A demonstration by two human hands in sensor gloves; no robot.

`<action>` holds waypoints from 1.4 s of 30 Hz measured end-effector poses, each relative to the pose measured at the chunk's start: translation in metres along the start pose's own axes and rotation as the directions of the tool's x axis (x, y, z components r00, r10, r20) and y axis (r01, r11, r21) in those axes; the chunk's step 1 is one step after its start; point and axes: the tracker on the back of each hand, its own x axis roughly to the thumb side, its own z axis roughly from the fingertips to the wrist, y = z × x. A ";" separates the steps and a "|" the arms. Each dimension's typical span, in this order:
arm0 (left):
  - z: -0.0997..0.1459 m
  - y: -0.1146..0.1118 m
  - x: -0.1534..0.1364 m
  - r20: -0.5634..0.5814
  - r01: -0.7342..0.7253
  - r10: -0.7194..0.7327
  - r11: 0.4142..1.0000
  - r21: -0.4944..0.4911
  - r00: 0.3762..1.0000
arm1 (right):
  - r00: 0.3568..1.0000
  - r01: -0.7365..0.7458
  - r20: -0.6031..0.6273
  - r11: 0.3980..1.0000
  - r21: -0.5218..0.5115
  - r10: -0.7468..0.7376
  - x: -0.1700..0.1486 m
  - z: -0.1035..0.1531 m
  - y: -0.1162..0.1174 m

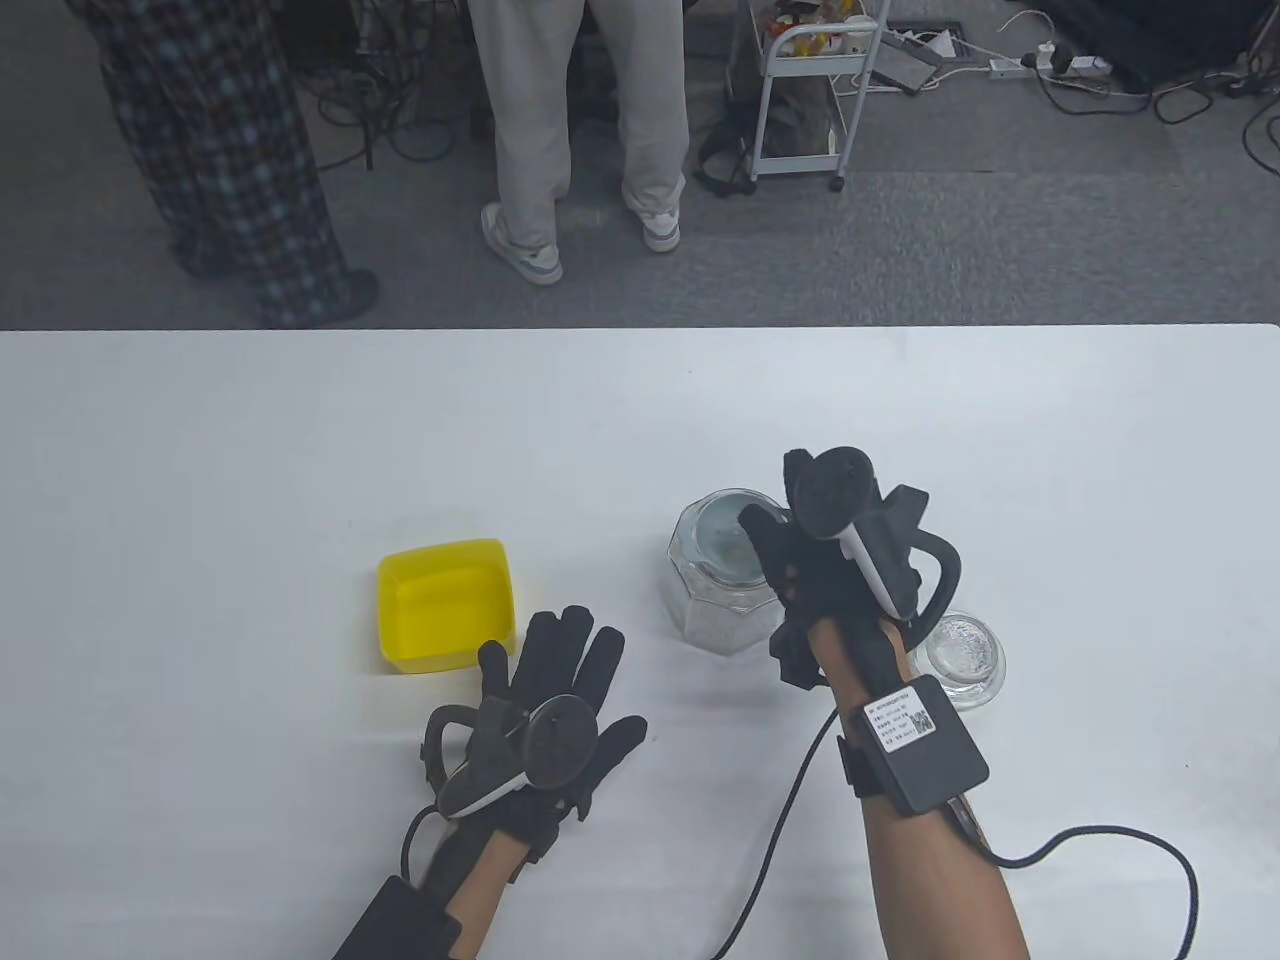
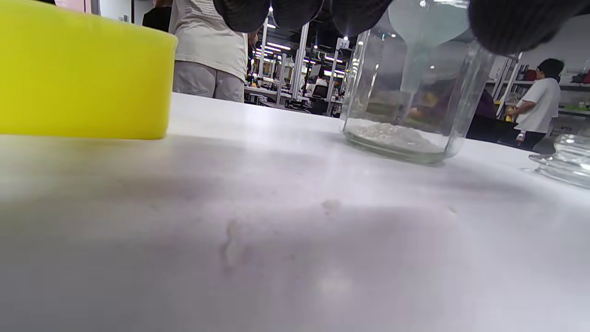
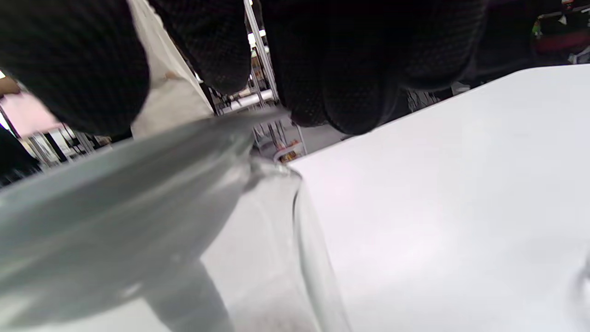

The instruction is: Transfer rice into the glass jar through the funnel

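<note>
A glass jar (image 1: pixel 715 600) stands at the table's middle with a pale funnel (image 1: pixel 722 535) in its mouth. A thin layer of rice (image 2: pixel 392 133) lies on the jar's bottom (image 2: pixel 415 97). My right hand (image 1: pixel 775 500) grips the funnel's rim at its right side; the right wrist view shows the fingers (image 3: pixel 350 69) on the funnel's edge (image 3: pixel 115 198) above the jar wall (image 3: pixel 295 240). A yellow container (image 1: pixel 445 605) sits left of the jar; only yellow shows inside it. My left hand (image 1: pixel 555 650) lies flat and open on the table just in front of the container.
The jar's glass lid (image 1: pixel 962 660) lies on the table right of the jar, by my right forearm, and shows in the left wrist view (image 2: pixel 567 159). A few stray grains (image 2: pixel 329 205) lie on the table. Two people stand beyond the far edge.
</note>
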 end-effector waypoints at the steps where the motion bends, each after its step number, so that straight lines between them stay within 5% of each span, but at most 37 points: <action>1: -0.001 0.000 -0.001 -0.008 -0.004 0.004 1.000 0.002 1.000 | 0.999 -0.036 -0.006 0.999 0.020 0.036 0.003 -0.003 0.003; 8: -0.007 -0.001 -0.006 -0.033 -0.028 0.030 0.999 0.040 0.999 | 0.999 -0.037 0.002 0.996 -0.081 0.037 0.001 -0.007 0.009; 13: -0.006 0.002 -0.007 -0.035 -0.039 0.042 0.996 0.083 0.999 | 0.980 0.181 0.110 0.967 -0.179 -0.164 -0.006 0.005 -0.015; 18: -0.004 0.005 -0.018 -0.054 -0.096 0.105 0.985 0.144 0.993 | 0.861 0.477 0.342 0.833 -0.280 -0.377 -0.032 0.042 -0.037; 27: 0.004 0.012 -0.019 0.028 -0.249 0.252 0.923 0.294 0.967 | 0.712 0.646 0.552 0.712 -0.274 -0.433 -0.099 0.074 0.030; 29: 0.004 0.013 -0.015 0.046 -0.253 0.251 0.917 0.309 0.967 | 0.696 0.632 0.579 0.746 -0.211 -0.425 -0.101 0.078 0.032; 34: 0.005 0.013 -0.015 0.042 -0.204 0.203 0.912 0.356 0.978 | 0.667 0.669 0.628 0.694 -0.267 -0.401 -0.098 0.091 0.030; 42: 0.014 0.024 -0.010 0.175 -0.296 0.240 0.829 0.475 0.955 | 0.680 0.587 0.691 0.748 -0.311 -0.247 -0.067 0.110 0.033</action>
